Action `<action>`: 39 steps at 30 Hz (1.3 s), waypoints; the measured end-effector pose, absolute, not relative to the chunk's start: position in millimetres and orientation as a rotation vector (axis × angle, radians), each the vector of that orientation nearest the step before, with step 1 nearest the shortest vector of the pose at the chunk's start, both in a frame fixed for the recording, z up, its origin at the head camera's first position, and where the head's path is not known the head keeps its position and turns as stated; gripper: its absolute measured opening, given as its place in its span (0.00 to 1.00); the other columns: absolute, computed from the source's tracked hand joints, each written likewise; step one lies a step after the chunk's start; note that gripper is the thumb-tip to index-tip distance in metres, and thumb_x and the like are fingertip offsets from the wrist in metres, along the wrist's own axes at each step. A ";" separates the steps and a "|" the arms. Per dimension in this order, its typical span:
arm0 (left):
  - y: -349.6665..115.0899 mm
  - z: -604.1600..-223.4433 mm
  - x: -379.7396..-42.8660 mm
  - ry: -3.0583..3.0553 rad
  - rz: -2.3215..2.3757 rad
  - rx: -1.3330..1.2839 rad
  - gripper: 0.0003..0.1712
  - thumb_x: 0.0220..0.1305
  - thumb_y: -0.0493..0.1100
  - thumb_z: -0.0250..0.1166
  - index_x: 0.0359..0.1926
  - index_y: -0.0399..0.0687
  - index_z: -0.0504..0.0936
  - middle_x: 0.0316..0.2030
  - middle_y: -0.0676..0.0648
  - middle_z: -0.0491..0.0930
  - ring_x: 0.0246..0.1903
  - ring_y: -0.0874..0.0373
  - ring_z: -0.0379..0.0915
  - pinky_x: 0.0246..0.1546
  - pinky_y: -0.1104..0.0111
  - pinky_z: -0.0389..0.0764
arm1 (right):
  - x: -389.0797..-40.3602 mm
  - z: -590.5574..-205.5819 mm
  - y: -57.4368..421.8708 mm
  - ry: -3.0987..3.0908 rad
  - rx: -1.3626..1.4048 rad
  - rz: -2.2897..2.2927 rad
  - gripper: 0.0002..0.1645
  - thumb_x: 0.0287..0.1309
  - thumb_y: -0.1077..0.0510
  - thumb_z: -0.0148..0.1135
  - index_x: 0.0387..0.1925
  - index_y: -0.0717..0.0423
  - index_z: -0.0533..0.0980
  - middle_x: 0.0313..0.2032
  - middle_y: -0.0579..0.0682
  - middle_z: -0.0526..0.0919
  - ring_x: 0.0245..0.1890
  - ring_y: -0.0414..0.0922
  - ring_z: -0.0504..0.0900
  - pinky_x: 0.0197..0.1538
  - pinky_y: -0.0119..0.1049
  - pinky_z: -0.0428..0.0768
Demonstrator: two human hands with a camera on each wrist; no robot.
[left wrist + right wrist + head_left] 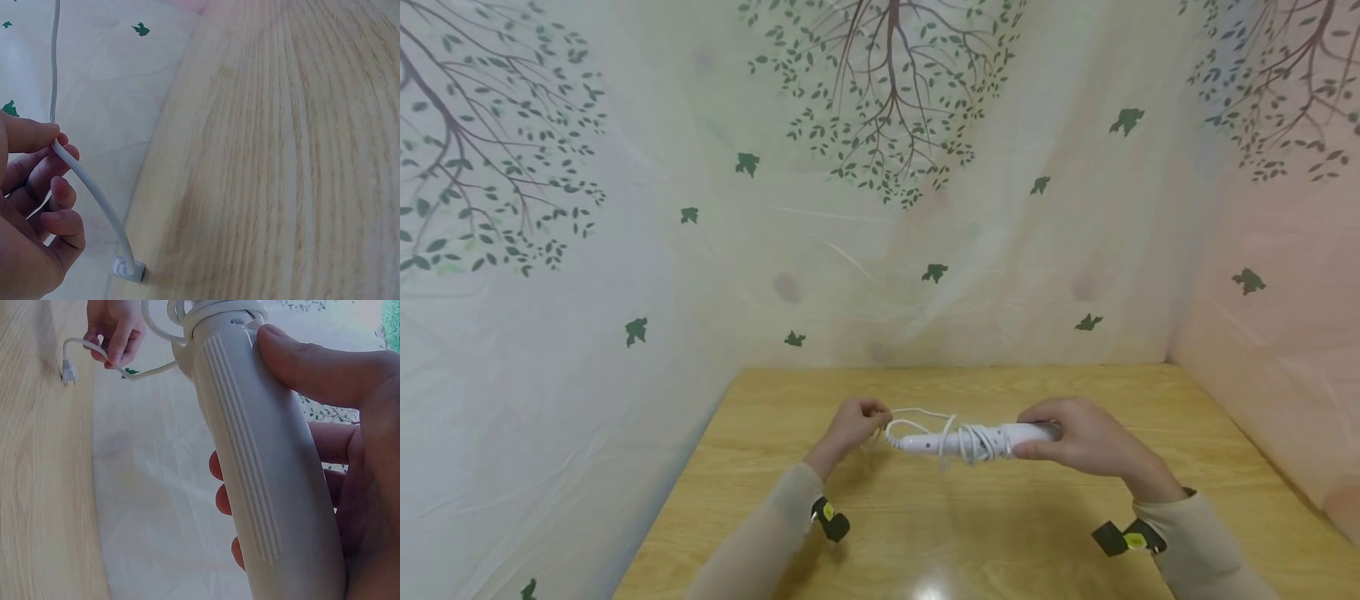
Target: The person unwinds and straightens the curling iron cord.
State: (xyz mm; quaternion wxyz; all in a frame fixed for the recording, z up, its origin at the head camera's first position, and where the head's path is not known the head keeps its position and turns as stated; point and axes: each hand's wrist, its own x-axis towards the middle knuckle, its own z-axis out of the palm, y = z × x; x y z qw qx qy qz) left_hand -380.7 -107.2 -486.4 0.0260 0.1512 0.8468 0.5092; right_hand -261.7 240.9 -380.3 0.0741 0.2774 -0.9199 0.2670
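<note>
A slim white hair straightener (923,444) is held level over the table, its white cord (976,443) wound in several loops round its middle. My right hand (1086,437) grips the right end, thumb on the near side and fingers round the far side. In the right wrist view, grooves run along the straightener's casing (275,450). To the left, my left hand (853,427) pinches the free part of the cord (100,190) between thumb and fingertips. Beyond that pinch the cord hangs down to a white two-pin plug (69,375).
Beneath both hands lies a light wood-grain table (925,525). Pale sheeting (850,275) printed with trees and green leaves stands behind it and along both sides. Each sleeve cuff carries a small dark wrist camera (832,523).
</note>
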 end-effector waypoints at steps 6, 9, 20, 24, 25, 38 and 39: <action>-107.1 -474.2 -384.6 2.585 1.704 0.441 0.08 0.63 0.40 0.66 0.35 0.39 0.85 0.24 0.50 0.81 0.23 0.61 0.69 0.23 0.72 0.70 | -260.8 -383.4 239.6 -2.767 0.879 0.856 0.18 0.53 0.38 0.69 0.38 0.44 0.82 0.30 0.34 0.81 0.26 0.31 0.74 0.28 0.28 0.73; -107.9 -470.2 -385.9 2.564 1.753 0.415 0.07 0.63 0.39 0.66 0.35 0.38 0.85 0.23 0.52 0.81 0.23 0.62 0.70 0.25 0.73 0.72 | -261.2 -386.3 238.8 -2.785 0.899 0.892 0.18 0.53 0.38 0.69 0.39 0.45 0.82 0.31 0.35 0.82 0.25 0.32 0.74 0.28 0.29 0.74; -113.4 -453.4 -383.8 2.457 1.888 0.329 0.10 0.65 0.43 0.65 0.37 0.39 0.83 0.28 0.48 0.81 0.24 0.61 0.68 0.25 0.73 0.70 | -265.8 -393.7 242.2 -2.864 0.899 0.904 0.23 0.54 0.36 0.67 0.40 0.49 0.83 0.34 0.39 0.84 0.27 0.32 0.75 0.28 0.28 0.74; -115.6 -448.6 -382.9 2.301 2.023 0.317 0.09 0.65 0.43 0.65 0.37 0.39 0.82 0.28 0.46 0.80 0.22 0.62 0.66 0.22 0.74 0.67 | -267.8 -398.0 245.5 -2.871 0.892 0.889 0.22 0.54 0.37 0.67 0.40 0.49 0.83 0.34 0.39 0.84 0.27 0.32 0.75 0.29 0.28 0.74; -116.1 -447.4 -382.5 2.265 2.054 0.320 0.09 0.65 0.42 0.64 0.37 0.38 0.82 0.28 0.46 0.79 0.22 0.62 0.65 0.22 0.74 0.67 | -268.3 -398.7 246.2 -2.875 0.883 0.888 0.22 0.54 0.37 0.67 0.40 0.48 0.83 0.33 0.39 0.83 0.27 0.32 0.75 0.29 0.28 0.74; -120.2 -439.8 -377.7 2.086 2.190 0.368 0.12 0.67 0.37 0.61 0.43 0.27 0.78 0.25 0.50 0.77 0.21 0.63 0.63 0.21 0.75 0.64 | -270.2 -408.2 251.6 -2.926 0.802 0.834 0.24 0.52 0.34 0.67 0.38 0.49 0.83 0.30 0.37 0.82 0.26 0.31 0.74 0.28 0.28 0.73; -120.7 -439.3 -377.1 2.079 2.196 0.372 0.11 0.67 0.36 0.61 0.42 0.28 0.79 0.25 0.49 0.77 0.22 0.63 0.63 0.21 0.75 0.64 | -270.9 -408.7 252.4 -2.924 0.794 0.820 0.24 0.52 0.34 0.67 0.37 0.48 0.83 0.29 0.37 0.82 0.25 0.31 0.73 0.28 0.28 0.72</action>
